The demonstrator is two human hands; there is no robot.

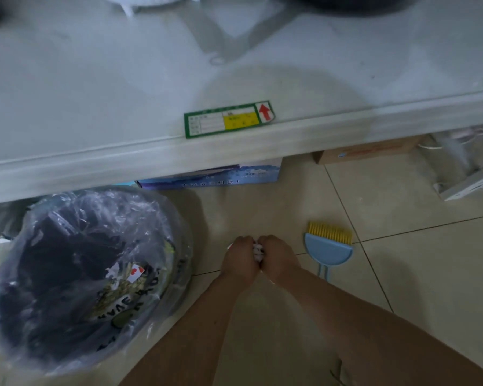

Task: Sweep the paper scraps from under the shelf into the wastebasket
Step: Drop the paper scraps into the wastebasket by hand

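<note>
View from the head camera, looking down at a tiled floor [402, 274] in front of a pale shelf [179, 154]. The left hand [241, 259] and the right hand [279, 259] meet over the floor at lower centre, knuckles up, fingers of both curled tight around a crumpled wad of white paper scraps [257, 251]. Only a small part of the paper shows between the two fists; how much is held cannot be told. Both forearms run in from the bottom edge.

The wastebasket [67, 355] stands on the floor to the left of the hands, near them but not touching, its far rim partly under the shelf edge. It is lined with a clear plastic bag [176, 218] that billows over the rim; inside lie dark contents and some printed packaging [129, 285].

To the right of the hands, just beside the right hand, a blue dustpan [328, 253] lies flat on the tiles with its handle pointing toward the viewer. A brush with yellow bristles [329, 232] sits at the pan's far edge. Neither hand touches these tools.

A green-bordered label [229, 119] with a yellow patch and a red arrow is stuck on the shelf surface at its front edge. Under the shelf, a blue printed box [212, 176] sits behind the hands, and a brown cardboard box [368, 151] lies further right.
</note>
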